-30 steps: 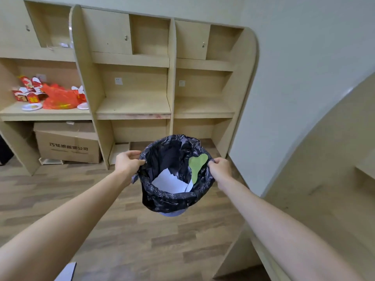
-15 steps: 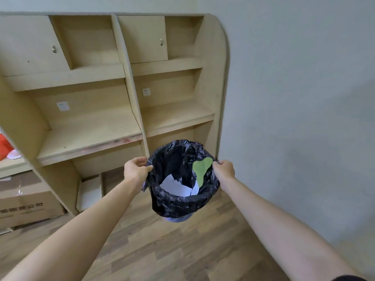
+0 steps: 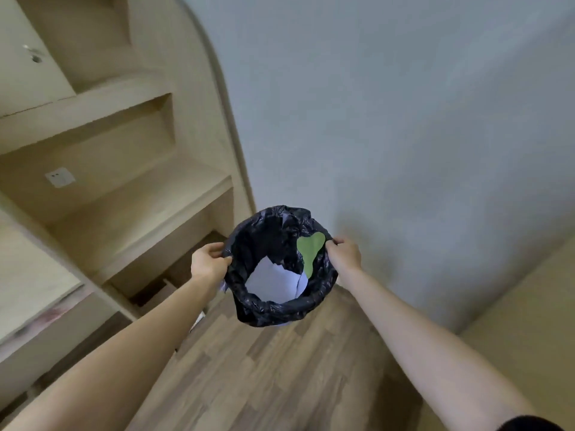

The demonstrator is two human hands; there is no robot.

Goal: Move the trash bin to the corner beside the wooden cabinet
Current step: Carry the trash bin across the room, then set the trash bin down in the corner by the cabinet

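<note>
A small trash bin point(image 3: 273, 309) lined with a black plastic bag hangs in the air in front of me, above the wood floor. My left hand point(image 3: 209, 263) grips its left rim and my right hand point(image 3: 343, 256) grips its right rim. Inside lie white paper point(image 3: 273, 279) and a green leaf-shaped scrap point(image 3: 309, 248). The wooden cabinet point(image 3: 199, 126) with open shelves fills the left side, and its rounded right end stands just behind the bin. The grey wall point(image 3: 404, 135) is right behind the bin.
The wood-plank floor point(image 3: 267, 377) stretches below the bin toward me. A beige wooden panel point(image 3: 522, 334) rises at the right. A white wall socket point(image 3: 59, 177) sits in the cabinet's back. Low cabinet compartments point(image 3: 149, 290) lie left of the bin.
The view has swung right and closer to the cabinet's right end and the wall. The bin, still held in both hands, now hangs nearer the corner. The cardboard box and red bags have left view.
</note>
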